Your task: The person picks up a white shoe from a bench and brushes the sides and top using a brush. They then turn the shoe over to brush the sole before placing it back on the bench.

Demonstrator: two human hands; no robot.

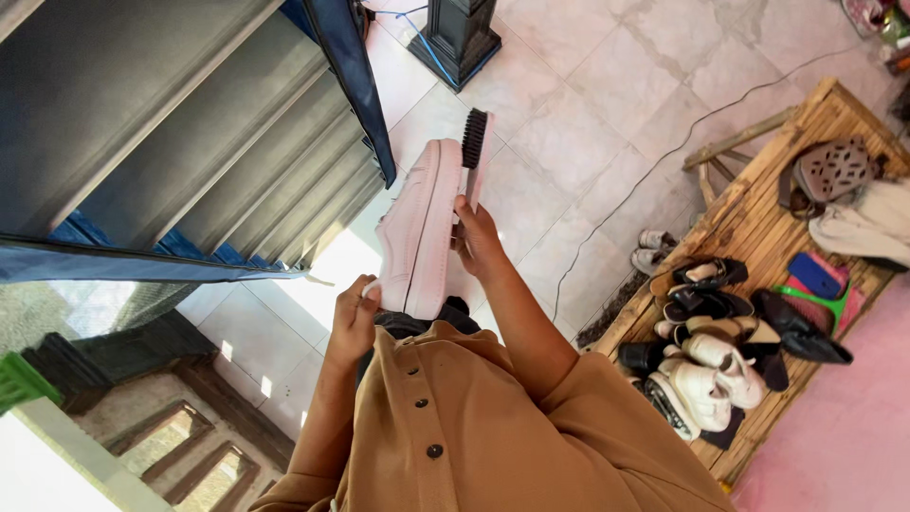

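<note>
My left hand (354, 315) grips the heel end of a pale pink sneaker (417, 228) and holds it up on its side in front of my brown buttoned shirt. In my right hand (477, 237) is a scrubbing brush (473, 142) with black bristles and a pink back. The brush lies along the sneaker's thick sole near the toe end. Both forearms reach out from the bottom of the head view.
A bamboo bench (758, 209) at the right carries several shoes (706, 379), a brown bag (832, 171) and a light cloth. White tiles (588, 85) cover the floor, crossed by a thin cable. A dark post base (460, 38) stands ahead and a grey roller shutter (171, 123) fills the left.
</note>
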